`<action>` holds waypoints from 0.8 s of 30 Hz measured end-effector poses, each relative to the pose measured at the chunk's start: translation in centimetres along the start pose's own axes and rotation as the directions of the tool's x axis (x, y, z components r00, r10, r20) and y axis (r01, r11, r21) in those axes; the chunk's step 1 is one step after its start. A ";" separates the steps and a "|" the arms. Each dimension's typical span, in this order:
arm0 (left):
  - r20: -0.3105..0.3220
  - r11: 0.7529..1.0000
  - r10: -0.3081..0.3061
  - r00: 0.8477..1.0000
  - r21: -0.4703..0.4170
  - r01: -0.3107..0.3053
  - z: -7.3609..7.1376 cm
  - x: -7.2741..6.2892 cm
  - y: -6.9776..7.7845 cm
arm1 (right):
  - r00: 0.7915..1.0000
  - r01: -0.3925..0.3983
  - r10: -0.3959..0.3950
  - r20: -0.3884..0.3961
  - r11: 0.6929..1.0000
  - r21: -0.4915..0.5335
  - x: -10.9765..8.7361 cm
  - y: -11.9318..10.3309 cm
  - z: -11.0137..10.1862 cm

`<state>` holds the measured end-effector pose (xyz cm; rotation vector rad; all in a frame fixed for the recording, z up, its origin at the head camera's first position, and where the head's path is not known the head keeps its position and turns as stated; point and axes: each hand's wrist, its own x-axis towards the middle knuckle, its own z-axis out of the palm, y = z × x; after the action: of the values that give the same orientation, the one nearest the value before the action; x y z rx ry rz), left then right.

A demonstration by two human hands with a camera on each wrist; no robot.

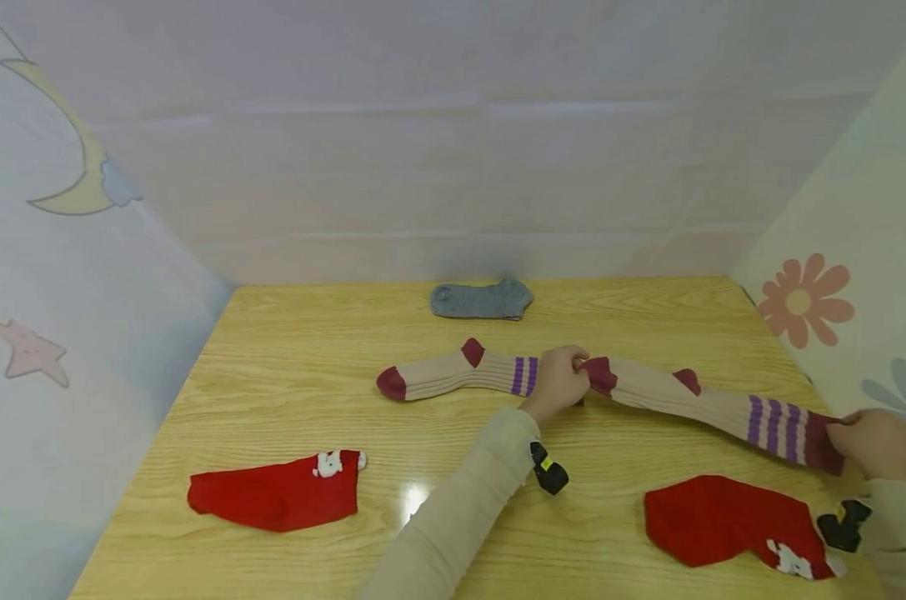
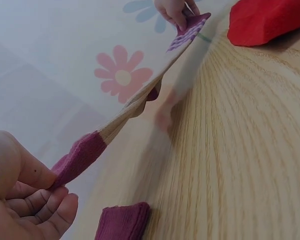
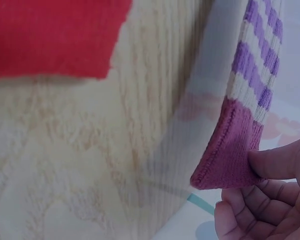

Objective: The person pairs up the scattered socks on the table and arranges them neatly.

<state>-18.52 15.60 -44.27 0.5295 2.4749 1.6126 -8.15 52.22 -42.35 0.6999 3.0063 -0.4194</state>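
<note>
A long beige sock (image 1: 651, 385) with maroon toe, heel and cuff and purple stripes stretches between both hands, raised off the table. My left hand (image 1: 560, 382) pinches its maroon toe (image 2: 82, 155) between thumb and fingers. At the other end, my right hand (image 1: 883, 443) pinches the maroon cuff (image 3: 230, 150). A matching beige sock (image 1: 441, 377) lies flat to the left, its cuff end partly hidden behind the left hand in the head view; that maroon cuff (image 2: 122, 221) shows below the left hand in the left wrist view.
A grey ankle sock (image 1: 478, 301) lies at the table's back edge. One red sock (image 1: 272, 496) with a white animal figure is at the front left, another red sock (image 1: 723, 517) at the front right near the right forearm. Patterned cloth walls (image 1: 453, 167) bound the wooden table (image 1: 302, 358).
</note>
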 end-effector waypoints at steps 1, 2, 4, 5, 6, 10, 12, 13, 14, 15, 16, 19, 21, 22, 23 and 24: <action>0.000 1.000 0.001 1.000 -0.003 -0.001 -0.1 0.0 0.0 | 1.000 0.006 -0.006 -0.009 1.000 -0.003 0.4 0.6 0.5; 0.002 1.000 0.001 1.000 -0.010 -0.001 -0.2 -0.1 0.1 | 1.000 0.010 -0.011 -0.020 1.000 -0.009 0.9 1.3 1.0; 0.003 1.000 -0.003 1.000 -0.018 0.003 -0.5 -0.1 0.1 | 0.999 0.020 -0.021 -0.040 1.000 -0.012 1.9 2.8 2.1; 0.007 1.000 -0.009 1.000 -0.024 0.009 -0.6 -0.2 0.1 | 0.998 0.028 -0.029 -0.049 1.000 -0.013 2.5 3.6 2.7; 0.008 1.000 -0.014 1.000 -0.027 0.014 -0.7 -0.2 0.1 | 0.998 0.035 -0.036 -0.059 0.999 -0.015 3.0 4.3 3.1; -0.001 0.999 -0.029 1.000 -0.027 0.029 -1.0 -0.2 0.0 | 0.995 0.062 -0.063 -0.078 0.998 -0.019 4.4 6.0 4.2; -0.012 1.000 -0.021 1.000 -0.021 0.021 -1.1 -0.2 -0.1 | 0.994 0.064 -0.066 -0.084 0.998 -0.025 4.8 6.3 4.4; -0.019 1.000 -0.015 1.000 -0.018 0.014 -1.2 -0.3 -0.2 | 0.994 0.068 -0.070 -0.086 0.997 -0.027 4.8 6.4 4.5; -0.027 1.000 -0.004 1.000 -0.011 0.003 -1.3 -0.3 -0.3 | 0.994 0.070 -0.072 -0.087 0.997 -0.025 4.9 6.4 4.5; -0.037 1.000 0.006 0.999 -0.004 -0.006 -1.4 -0.3 -0.4 | 0.993 0.073 -0.075 -0.090 0.997 -0.025 4.9 6.4 4.6; -0.045 1.000 0.016 0.999 0.000 -0.016 -1.5 -0.4 -0.4 | 0.993 0.074 -0.076 -0.089 0.997 -0.023 4.8 6.3 4.6; -0.054 1.000 0.021 0.998 -0.011 -0.021 -1.8 -0.6 -0.6 | 0.993 0.078 -0.079 -0.088 0.997 -0.008 4.6 6.0 4.6; -0.051 1.000 0.006 0.999 -0.019 -0.007 -2.0 -0.8 -0.7 | 0.994 0.073 -0.073 -0.086 0.997 -0.004 4.6 5.8 4.5; -0.049 1.000 0.001 0.999 -0.016 -0.002 -2.1 -0.9 -0.7 | 0.994 0.069 -0.069 -0.085 0.998 -0.002 4.6 5.7 4.5; -0.046 1.000 -0.005 0.999 -0.013 0.005 -2.2 -1.0 -0.8 | 0.994 0.066 -0.066 -0.086 0.998 -0.003 4.7 5.7 4.5; -0.046 1.000 -0.006 0.999 -0.006 0.006 -2.3 -1.1 -0.8 | 0.995 0.062 -0.062 -0.084 0.998 -0.004 4.8 5.7 4.5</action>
<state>-18.36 12.94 -44.08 0.4888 2.5011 1.6477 -10.10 57.99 -48.50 0.6419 3.1137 -0.4001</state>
